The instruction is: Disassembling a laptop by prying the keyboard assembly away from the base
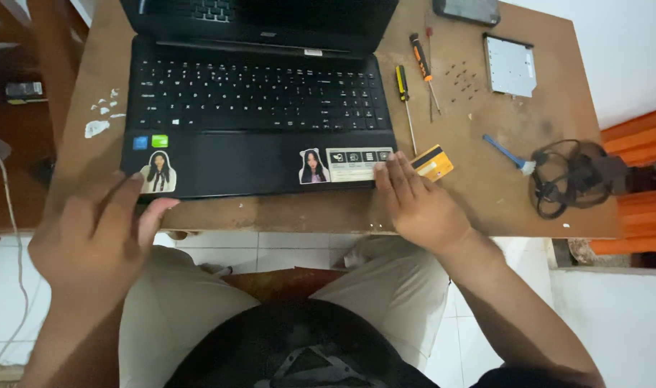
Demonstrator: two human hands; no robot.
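A black laptop (260, 108) lies open on a brown wooden table (486, 194), with stickers on its palm rest. My left hand (98, 233) grips the laptop's front left corner, thumb under the edge. My right hand (414, 197) rests on the front right corner, fingers spread flat over the edge. A yellow plastic card (433, 162) lies just right of those fingers, partly hidden by them.
Two screwdrivers (403, 93) lie right of the laptop beside several small loose screws (461, 77). A silver optical drive (510, 66), a blue brush (506, 152), a tangled black cable with adapter (572, 176) and a dark phone (467, 10) sit farther right. White tiled floor below.
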